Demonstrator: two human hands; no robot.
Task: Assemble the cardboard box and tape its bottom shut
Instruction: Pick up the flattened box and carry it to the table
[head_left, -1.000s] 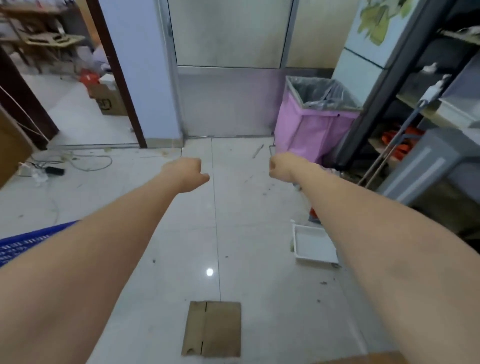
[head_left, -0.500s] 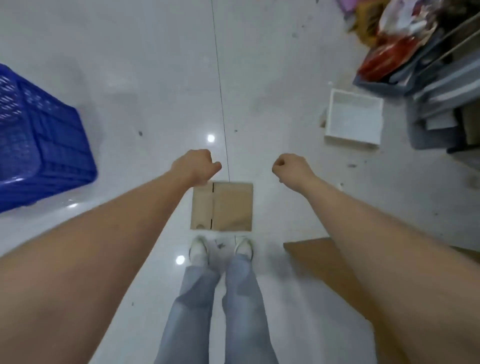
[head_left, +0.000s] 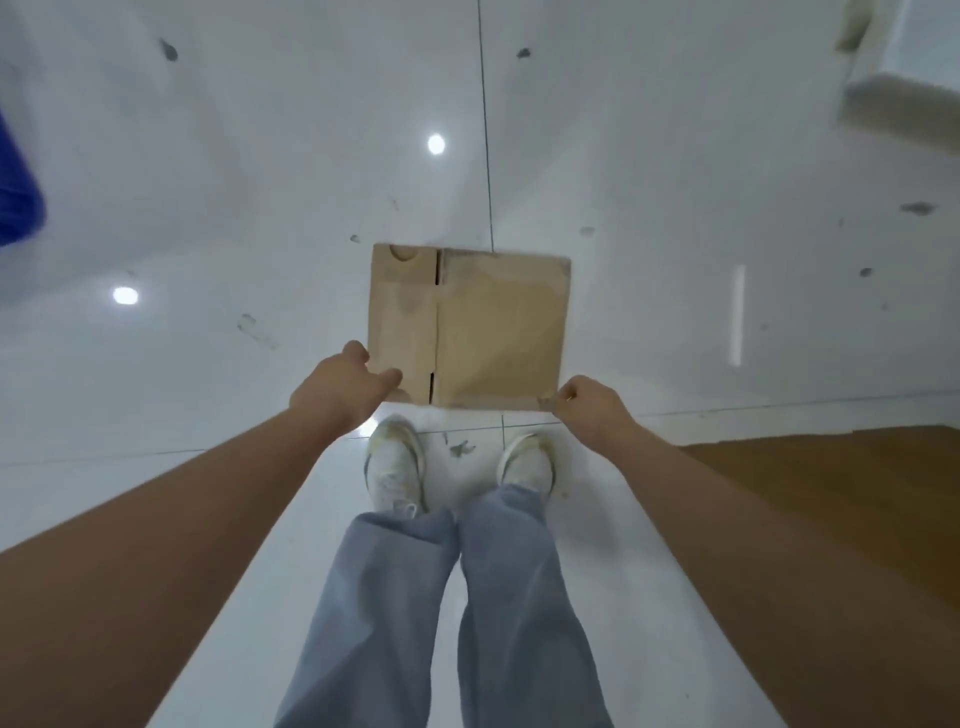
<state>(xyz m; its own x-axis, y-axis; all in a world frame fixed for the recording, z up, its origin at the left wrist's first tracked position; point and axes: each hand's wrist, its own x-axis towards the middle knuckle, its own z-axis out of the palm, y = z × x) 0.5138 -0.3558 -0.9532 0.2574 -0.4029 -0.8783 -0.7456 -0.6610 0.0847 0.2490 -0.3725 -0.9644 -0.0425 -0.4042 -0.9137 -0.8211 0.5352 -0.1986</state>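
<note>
A flattened brown cardboard box (head_left: 483, 322) lies flat on the white tiled floor just in front of my shoes. My left hand (head_left: 340, 387) is at its near left corner, thumb resting on the cardboard. At the near right corner my right hand (head_left: 587, 397) pinches the box's edge with curled fingers. No tape is in view.
My feet in white shoes (head_left: 395, 465) stand right behind the box. A blue plastic crate (head_left: 18, 197) sits at the far left edge. A white tray (head_left: 904, 104) lies at the top right. A brown board (head_left: 841, 478) lies on the floor at the right.
My view tipped from the doorway down to the floor. Both fists have dropped to the near corners of the flattened box and taken hold of it.
</note>
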